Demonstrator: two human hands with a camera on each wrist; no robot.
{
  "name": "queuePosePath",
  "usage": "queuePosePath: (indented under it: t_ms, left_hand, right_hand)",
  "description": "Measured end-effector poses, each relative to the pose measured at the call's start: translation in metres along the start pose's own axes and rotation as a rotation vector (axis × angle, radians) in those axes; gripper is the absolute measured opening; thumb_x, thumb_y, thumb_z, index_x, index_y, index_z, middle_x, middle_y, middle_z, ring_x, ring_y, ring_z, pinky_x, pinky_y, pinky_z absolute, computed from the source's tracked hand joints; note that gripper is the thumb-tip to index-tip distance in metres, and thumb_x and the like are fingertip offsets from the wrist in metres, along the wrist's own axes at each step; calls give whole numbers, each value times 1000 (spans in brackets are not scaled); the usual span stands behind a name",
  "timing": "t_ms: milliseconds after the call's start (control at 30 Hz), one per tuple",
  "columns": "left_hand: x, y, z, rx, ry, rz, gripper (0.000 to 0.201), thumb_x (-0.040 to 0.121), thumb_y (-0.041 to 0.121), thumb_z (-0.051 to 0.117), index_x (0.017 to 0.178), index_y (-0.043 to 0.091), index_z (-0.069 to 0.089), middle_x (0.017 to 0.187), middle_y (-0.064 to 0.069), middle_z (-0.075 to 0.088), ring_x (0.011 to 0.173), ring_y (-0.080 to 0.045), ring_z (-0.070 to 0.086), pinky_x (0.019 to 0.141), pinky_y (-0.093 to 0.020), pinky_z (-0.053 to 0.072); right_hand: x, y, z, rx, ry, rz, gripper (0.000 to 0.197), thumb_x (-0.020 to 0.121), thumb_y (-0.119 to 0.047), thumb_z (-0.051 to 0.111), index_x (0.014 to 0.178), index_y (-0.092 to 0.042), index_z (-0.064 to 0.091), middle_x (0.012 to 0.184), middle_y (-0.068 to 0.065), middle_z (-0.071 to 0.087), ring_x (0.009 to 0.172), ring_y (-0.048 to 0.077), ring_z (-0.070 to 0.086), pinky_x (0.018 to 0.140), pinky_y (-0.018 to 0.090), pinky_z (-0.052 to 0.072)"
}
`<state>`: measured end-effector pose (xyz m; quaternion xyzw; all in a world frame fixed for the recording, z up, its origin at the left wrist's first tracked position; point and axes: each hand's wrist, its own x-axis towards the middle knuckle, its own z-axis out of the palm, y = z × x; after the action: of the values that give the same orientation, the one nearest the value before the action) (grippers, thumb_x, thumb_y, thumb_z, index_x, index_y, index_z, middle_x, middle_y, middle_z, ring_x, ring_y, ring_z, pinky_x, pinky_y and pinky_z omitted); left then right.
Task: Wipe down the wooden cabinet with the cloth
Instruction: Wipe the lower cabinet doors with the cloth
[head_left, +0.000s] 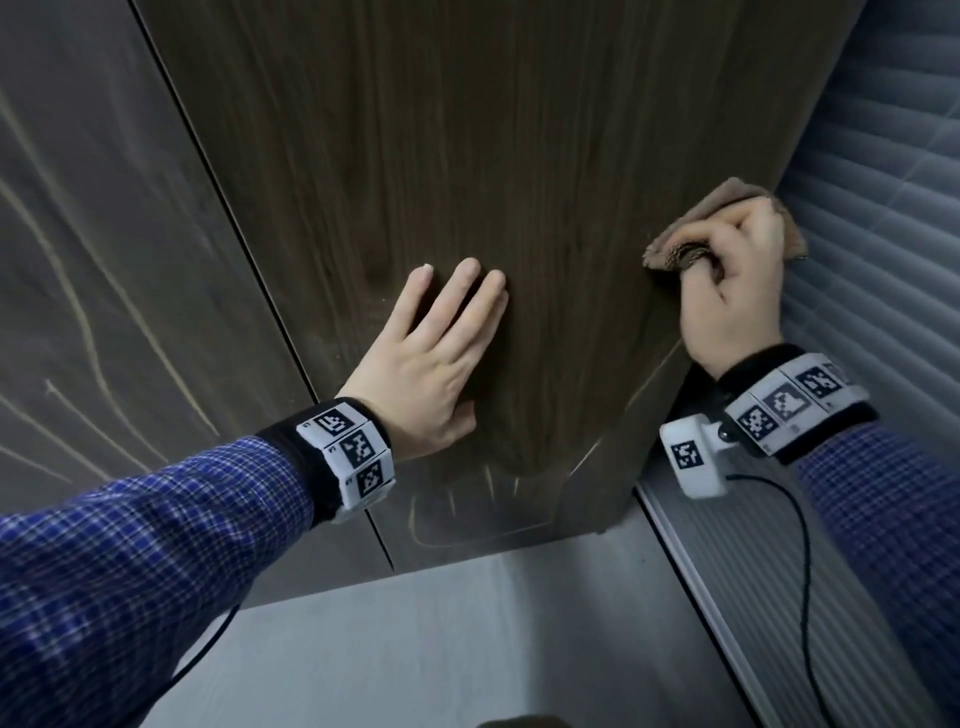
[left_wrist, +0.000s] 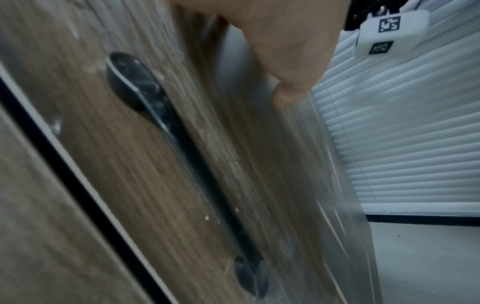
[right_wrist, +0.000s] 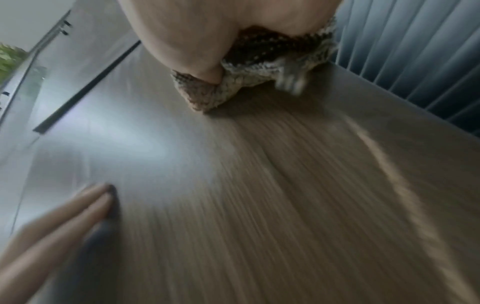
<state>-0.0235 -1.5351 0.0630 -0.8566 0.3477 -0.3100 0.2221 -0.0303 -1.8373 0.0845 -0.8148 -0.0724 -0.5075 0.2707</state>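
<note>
Dim bluish light, pale glare on wood, heavy motion blur in wrist views.

Head cam looked steeply down the wooden cabinet (head_left: 467, 171) front toward the floor (head_left: 415, 649), both wrists in frame, blinds (head_left: 883, 234) on the right. Left wrist cam sat very close to the door, facing down along it past the black handle (left_wrist: 182, 148), blinds (left_wrist: 402, 133) and floor behind. Right wrist cam was equally close, looking along the panel (right_wrist: 285, 205) from under the palm, heavily blurred. Shared: all three caught the same door panel and blinds; the right wrist cam also saw the left hand (right_wrist: 64, 222) fingers.
</note>
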Motion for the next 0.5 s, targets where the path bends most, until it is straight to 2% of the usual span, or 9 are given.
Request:
queuePosePath:
  t_ms: [67,133,233,333,400,433,500]
  left_hand:
    - [0,-1,0,-3,-5,4,114,76,60,59,159,-2,10,168,-17,2,154,-37,-2,123,-57,-11]
    - [-1,-1,1,2,-3,7,115,75,60,59,159,-2,10,168,-17,3,154,-38,-2,123,-57,-10]
    - [-1,1,2,7,-7,8,115,74,60,59,159,-2,10,168,-18,2,154,-38,-2,123,-58,-9]
    - [1,7,-1,-11,-7,-6,115,73,59,59,158,-3,13,167,-19,3,154,-39,-1,122,-60,-8]
    - [2,12,-4,-19,-8,-27,113,74,58,58,157,-5,15,167,-20,3,154,-40,0,122,-61,-9]
    - [2,14,-6,-23,-9,-38,111,75,57,58,157,-5,16,167,-20,4,154,-40,0,122,-62,-9]
    - [2,17,-8,-29,-12,-53,109,75,54,59,156,-6,18,166,-21,5,154,-40,1,122,-62,-6]
  right_hand:
    - [-17,5,9,-12,-2,57,23,78,5,46,82,-6,66,93,17,49,95,32,48,90,28,34]
    - [-67,15,27,-42,-72,140,20,77,-2,45,79,-5,65,95,17,48,93,35,47,89,38,37]
    - [-144,35,48,-75,-303,202,21,73,-1,49,73,-13,66,94,9,47,93,29,46,87,50,41]
    - [-178,40,49,-135,-551,178,35,72,10,55,76,-22,68,95,-3,39,97,19,42,89,46,44]
    - [-167,35,38,-100,-549,115,38,71,14,55,77,-22,69,95,-8,40,96,13,40,87,41,43]
    - [-153,32,32,-88,-498,90,37,70,14,55,78,-19,70,94,-7,42,95,13,40,85,38,42]
    - [-111,25,21,-77,-318,75,32,70,12,52,82,-13,70,94,2,46,92,21,44,84,34,38]
